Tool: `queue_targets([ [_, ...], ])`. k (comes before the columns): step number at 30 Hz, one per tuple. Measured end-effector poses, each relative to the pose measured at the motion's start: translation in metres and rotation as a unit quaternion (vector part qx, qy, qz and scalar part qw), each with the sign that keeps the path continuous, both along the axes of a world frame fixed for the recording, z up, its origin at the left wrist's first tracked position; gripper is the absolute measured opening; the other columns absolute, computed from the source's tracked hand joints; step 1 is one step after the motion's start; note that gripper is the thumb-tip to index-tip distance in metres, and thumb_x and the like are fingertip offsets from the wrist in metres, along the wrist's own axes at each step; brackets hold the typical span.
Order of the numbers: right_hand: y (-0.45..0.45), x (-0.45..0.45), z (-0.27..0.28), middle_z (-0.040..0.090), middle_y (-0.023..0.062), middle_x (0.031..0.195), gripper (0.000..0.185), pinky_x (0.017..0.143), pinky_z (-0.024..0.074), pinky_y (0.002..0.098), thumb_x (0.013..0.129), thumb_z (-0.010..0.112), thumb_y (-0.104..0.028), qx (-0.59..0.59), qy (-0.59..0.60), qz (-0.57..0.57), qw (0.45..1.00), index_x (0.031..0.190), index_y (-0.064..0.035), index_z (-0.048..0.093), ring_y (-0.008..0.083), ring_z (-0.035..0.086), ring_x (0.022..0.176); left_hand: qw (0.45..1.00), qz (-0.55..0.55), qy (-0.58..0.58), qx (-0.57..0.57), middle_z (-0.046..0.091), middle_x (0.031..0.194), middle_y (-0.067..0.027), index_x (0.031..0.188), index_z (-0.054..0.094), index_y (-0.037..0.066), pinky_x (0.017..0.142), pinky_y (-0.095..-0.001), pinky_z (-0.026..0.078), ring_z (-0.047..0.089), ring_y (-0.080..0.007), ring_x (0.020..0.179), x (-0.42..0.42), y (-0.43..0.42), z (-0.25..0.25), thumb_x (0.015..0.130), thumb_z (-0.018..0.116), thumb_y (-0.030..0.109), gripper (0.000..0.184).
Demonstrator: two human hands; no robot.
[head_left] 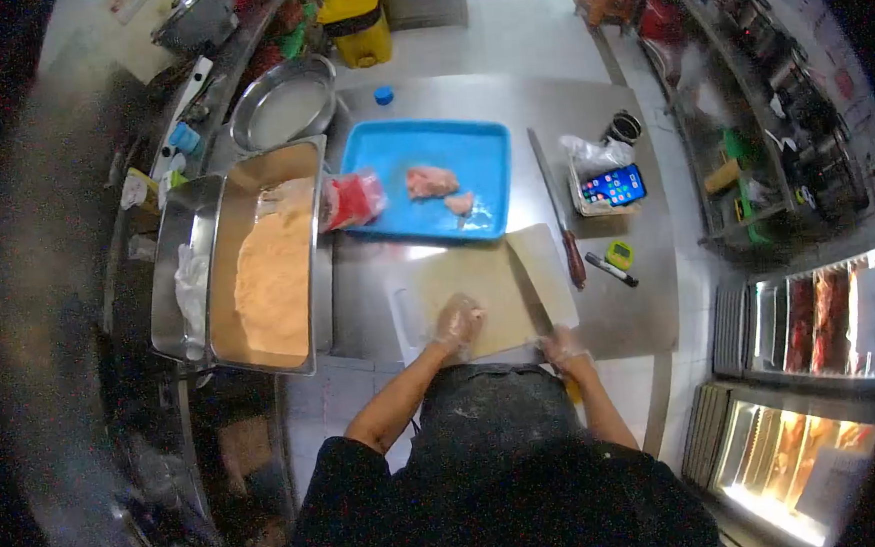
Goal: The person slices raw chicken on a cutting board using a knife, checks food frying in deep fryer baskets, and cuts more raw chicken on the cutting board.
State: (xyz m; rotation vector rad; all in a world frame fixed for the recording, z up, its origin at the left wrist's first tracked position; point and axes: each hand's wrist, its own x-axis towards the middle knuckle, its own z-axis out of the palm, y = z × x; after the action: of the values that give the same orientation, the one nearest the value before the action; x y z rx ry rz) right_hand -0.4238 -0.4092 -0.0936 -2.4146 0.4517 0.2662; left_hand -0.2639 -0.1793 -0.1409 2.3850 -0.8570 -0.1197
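A pale cutting board (428,277) lies at the front edge of the steel table. My left hand (460,323), in a clear plastic glove, is closed over the board around a small pale piece that barely shows. My right hand (562,348), also gloved, is wrapped round the handle of a knife (532,290), whose wide blade points away from me over the board's right part. Beyond the board is a blue tray (429,129) with a larger chunk of raw meat (431,182) and a smaller piece (460,204).
A red-and-clear bag (353,199) overlaps the tray's left side. Left stands a steel pan (312,355) of orange powder; behind it, a round basin (235,125). Right lie a long knife (558,206), a marker (613,271), a green timer (620,253) and a phone (614,187).
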Motion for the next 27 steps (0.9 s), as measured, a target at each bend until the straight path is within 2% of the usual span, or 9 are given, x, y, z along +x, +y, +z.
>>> queue_targets([
  [2, -0.010, -0.006, -0.019, 0.059, 0.0257, 0.091, 0.043, 0.075, 0.0460, 0.0457, 0.086, 0.051, -0.037, 0.029, 0.002, 0.005, 1.000, 0.105, 0.0023, 0.051, 0.0403, 0.057, 0.084, 0.975, 0.081, 0.202, -0.046, 0.064, 0.081, -0.0078, 0.090, 0.062, 0.008, 0.068, -0.0357, 0.052, 0.061, -0.0205, 0.081, 0.016, 0.002, 0.035, 0.080, 0.062, 0.024, 0.019],
  [4, -0.007, -0.011, -0.030, 0.059, 0.0244, 0.087, 0.042, 0.072, 0.0468, 0.0452, 0.086, 0.053, -0.036, 0.071, 0.010, -0.024, 0.997, 0.103, 0.0023, 0.052, 0.0382, 0.058, 0.080, 0.838, 0.204, 0.482, -0.155, 0.063, 0.076, -0.0063, 0.085, 0.063, 0.008, 0.069, -0.0343, 0.052, 0.060, -0.0186, 0.079, 0.036, 0.021, 0.045, 0.081, 0.061, 0.026, 0.018],
  [6, -0.003, -0.014, -0.018, 0.060, 0.0229, 0.083, 0.041, 0.069, 0.0472, 0.0440, 0.085, 0.054, -0.035, 0.124, 0.022, -0.085, 0.988, 0.101, 0.0023, 0.053, 0.0354, 0.059, 0.076, 0.827, 0.218, 0.413, -0.313, 0.062, 0.073, -0.0026, 0.084, 0.064, 0.008, 0.070, -0.0309, 0.049, 0.059, -0.0154, 0.074, 0.056, 0.052, 0.057, 0.086, 0.055, 0.035, 0.029],
  [10, -0.006, -0.005, -0.016, 0.059, 0.0188, 0.071, 0.039, 0.059, 0.0462, 0.0414, 0.084, 0.054, -0.036, 0.070, 0.071, -0.065, 0.993, 0.093, 0.0015, 0.057, 0.0298, 0.060, 0.061, 0.906, 0.204, 0.252, -0.272, 0.056, 0.070, 0.0033, 0.093, 0.058, 0.006, 0.060, -0.0253, 0.044, 0.056, -0.0132, 0.066, 0.133, 0.103, 0.172, 0.090, 0.052, 0.031, 0.026],
  [11, -0.011, -0.007, -0.033, 0.060, 0.0188, 0.072, 0.039, 0.059, 0.0460, 0.0416, 0.083, 0.054, -0.036, 0.071, 0.070, -0.062, 0.993, 0.092, 0.0015, 0.057, 0.0300, 0.060, 0.062, 0.830, 0.203, 0.294, -0.428, 0.054, 0.069, 0.0040, 0.090, 0.058, 0.005, 0.059, -0.0249, 0.043, 0.055, -0.0137, 0.065, 0.151, 0.117, 0.177, 0.089, 0.054, 0.029, 0.024],
  [16, -0.005, 0.007, 0.003, 0.062, 0.0198, 0.073, 0.039, 0.061, 0.0463, 0.0429, 0.082, 0.052, -0.035, 0.128, 0.134, -0.098, 0.978, 0.094, 0.0019, 0.057, 0.0318, 0.061, 0.067, 0.849, 0.159, 0.252, -0.437, 0.060, 0.097, -0.0091, 0.110, 0.051, 0.001, 0.068, -0.0309, 0.050, 0.060, -0.0199, 0.076, 0.276, 0.220, 0.104, 0.090, 0.054, 0.038, 0.042],
  [19, -0.003, -0.001, -0.010, 0.062, 0.0199, 0.073, 0.038, 0.062, 0.0470, 0.0435, 0.082, 0.051, -0.033, 0.033, 0.016, -0.082, 0.996, 0.094, 0.0026, 0.056, 0.0313, 0.062, 0.068, 0.791, 0.273, 0.254, -0.485, 0.064, 0.089, -0.0101, 0.111, 0.051, 0.001, 0.083, -0.0397, 0.046, 0.061, -0.0300, 0.084, 0.294, 0.168, 0.108, 0.090, 0.050, 0.041, 0.045],
  [22, -0.002, -0.003, -0.020, 0.062, 0.0193, 0.076, 0.039, 0.064, 0.0474, 0.0447, 0.082, 0.050, -0.034, -0.004, 0.017, -0.072, 0.997, 0.095, 0.0022, 0.056, 0.0322, 0.062, 0.068, 0.966, 0.258, 0.015, 0.016, 0.065, 0.084, -0.0150, 0.113, 0.054, 0.004, 0.088, -0.0415, 0.044, 0.061, -0.0353, 0.088, 0.306, 0.154, 0.125, 0.091, 0.044, 0.042, 0.045],
  [27, -0.007, -0.010, -0.057, 0.062, 0.0202, 0.073, 0.040, 0.065, 0.0480, 0.0428, 0.082, 0.051, -0.036, 0.052, 0.008, -0.100, 0.994, 0.093, 0.0023, 0.057, 0.0315, 0.062, 0.069, 0.956, 0.123, -0.063, 0.258, 0.064, 0.084, -0.0211, 0.096, 0.061, 0.002, 0.079, -0.0425, 0.047, 0.060, -0.0375, 0.083, 0.268, 0.111, 0.208, 0.090, 0.042, 0.043, 0.046],
])
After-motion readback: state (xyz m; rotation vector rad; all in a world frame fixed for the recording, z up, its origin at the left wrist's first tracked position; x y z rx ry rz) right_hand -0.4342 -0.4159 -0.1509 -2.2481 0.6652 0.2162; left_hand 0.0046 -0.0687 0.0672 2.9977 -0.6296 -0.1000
